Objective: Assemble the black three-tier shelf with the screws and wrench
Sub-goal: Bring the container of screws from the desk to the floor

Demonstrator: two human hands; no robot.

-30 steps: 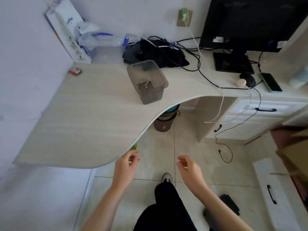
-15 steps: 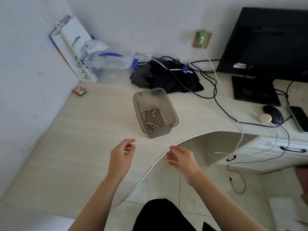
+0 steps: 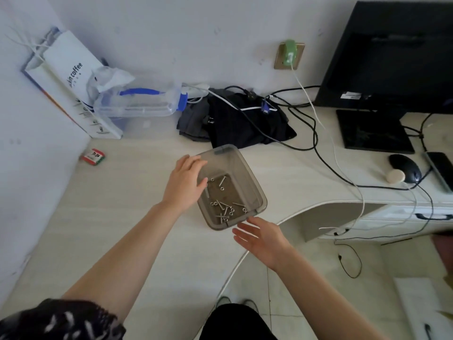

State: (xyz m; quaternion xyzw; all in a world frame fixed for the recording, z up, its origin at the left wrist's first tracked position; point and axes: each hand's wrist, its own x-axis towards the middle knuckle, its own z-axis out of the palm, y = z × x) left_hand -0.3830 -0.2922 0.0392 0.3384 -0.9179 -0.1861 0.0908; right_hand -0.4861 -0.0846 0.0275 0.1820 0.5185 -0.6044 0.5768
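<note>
A smoky translucent plastic bin (image 3: 252,179) stands on the pale wooden desk (image 3: 122,217). Several silver screws and nuts (image 3: 224,208) lie on its bottom. My left hand (image 3: 185,182) rests over the bin's left rim, fingers spread and reaching inside, holding nothing that I can see. My right hand (image 3: 261,238) hovers just below the bin's near corner, palm open, fingers apart. No black shelf parts or wrench are in view.
At the back of the desk lie a white paper bag (image 3: 71,82), a clear plastic jug (image 3: 137,101) and dark cloth (image 3: 240,121) with tangled cables. A monitor (image 3: 392,60), mouse (image 3: 405,166) and phone (image 3: 441,168) sit to the right. A small red packet (image 3: 93,157) lies at the left wall.
Both hands have moved forward across the desk to the bin. The left one now reaches over its rim and the right one has opened beside its near corner. The view has closed in.
</note>
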